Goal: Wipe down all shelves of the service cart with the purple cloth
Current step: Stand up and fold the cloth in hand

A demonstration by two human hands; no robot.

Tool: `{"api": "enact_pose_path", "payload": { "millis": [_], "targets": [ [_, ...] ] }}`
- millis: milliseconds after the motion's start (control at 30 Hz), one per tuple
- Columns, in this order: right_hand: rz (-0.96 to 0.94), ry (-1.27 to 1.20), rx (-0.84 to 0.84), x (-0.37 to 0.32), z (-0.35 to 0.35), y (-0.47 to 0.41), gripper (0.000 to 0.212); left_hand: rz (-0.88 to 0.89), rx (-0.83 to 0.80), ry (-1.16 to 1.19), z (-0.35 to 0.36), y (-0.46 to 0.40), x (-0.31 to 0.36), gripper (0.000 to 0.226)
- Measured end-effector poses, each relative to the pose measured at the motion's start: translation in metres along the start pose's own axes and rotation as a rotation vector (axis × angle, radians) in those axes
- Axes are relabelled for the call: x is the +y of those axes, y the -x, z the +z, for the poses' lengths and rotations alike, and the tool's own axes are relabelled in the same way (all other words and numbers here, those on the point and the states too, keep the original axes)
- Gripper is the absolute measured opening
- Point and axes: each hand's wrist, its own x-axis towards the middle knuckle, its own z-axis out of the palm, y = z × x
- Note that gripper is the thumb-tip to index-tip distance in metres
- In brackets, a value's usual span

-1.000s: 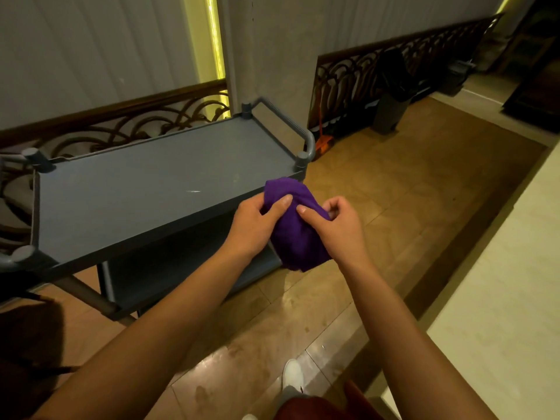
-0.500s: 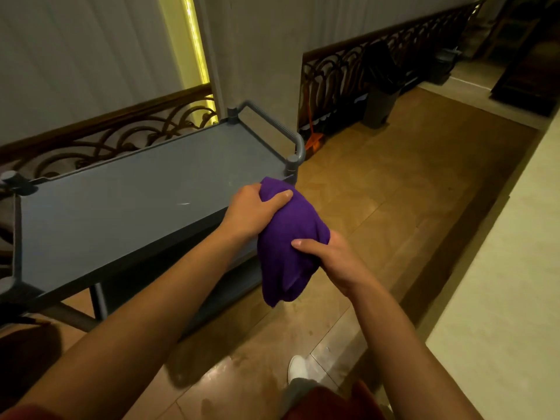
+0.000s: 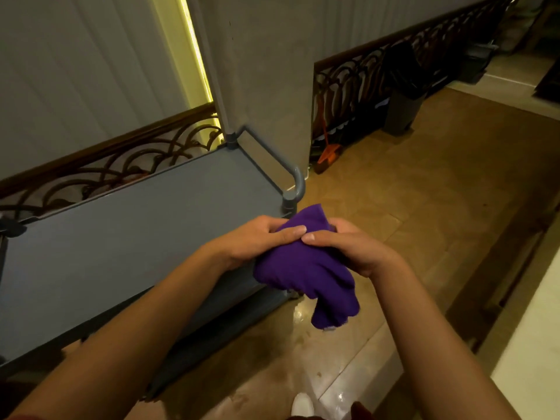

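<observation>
A bunched purple cloth (image 3: 306,268) hangs in the air just off the right front corner of the grey service cart (image 3: 127,237). My left hand (image 3: 257,241) grips its upper left side and my right hand (image 3: 351,250) grips its upper right side, thumbs meeting on top. The cloth's lower end dangles toward the floor. The cart's top shelf is bare and flat, with a tubular handle (image 3: 285,174) at its right end. A lower shelf (image 3: 218,334) shows partly beneath, mostly hidden by my left forearm.
A dark ornate railing (image 3: 106,168) runs behind the cart, with a wide pillar (image 3: 266,71) at its right end. An orange dustpan (image 3: 328,154) and a dark bin (image 3: 401,110) stand along the far railing. Tiled floor stretches right; a pale counter edge (image 3: 533,344) lies at the right.
My right hand has come up from the cloth's lower side to its top, meeting my left thumb. The cloth is gathered tighter between both hands.
</observation>
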Motion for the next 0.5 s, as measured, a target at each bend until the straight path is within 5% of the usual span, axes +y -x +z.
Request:
{"api": "enact_pose_path", "payload": {
  "millis": [100,233,267,367,433,500],
  "targets": [
    [-0.027,0.058,0.177,0.002,-0.032,-0.009,0.042,0.038,0.161,-0.042,0.001,-0.041,0.008,0.031],
    [-0.089,0.153,0.701,0.021,-0.077,-0.014,0.045,0.191,0.191,0.028,0.007,-0.085,0.026,0.037],
    [-0.049,0.136,0.714,0.027,-0.088,-0.012,0.054,0.216,0.189,0.076,0.007,-0.094,0.033,0.036],
    [0.218,0.047,0.388,0.038,-0.099,-0.009,0.084,0.304,0.189,0.081,0.012,-0.127,0.055,0.032],
    [0.097,-0.058,0.385,0.036,-0.096,-0.019,0.070,0.349,0.186,-0.051,0.012,-0.144,0.066,0.038],
    [-0.090,-0.152,0.608,0.023,-0.112,-0.034,0.037,0.377,0.141,-0.167,0.008,-0.169,0.077,0.042]
  ]
}}
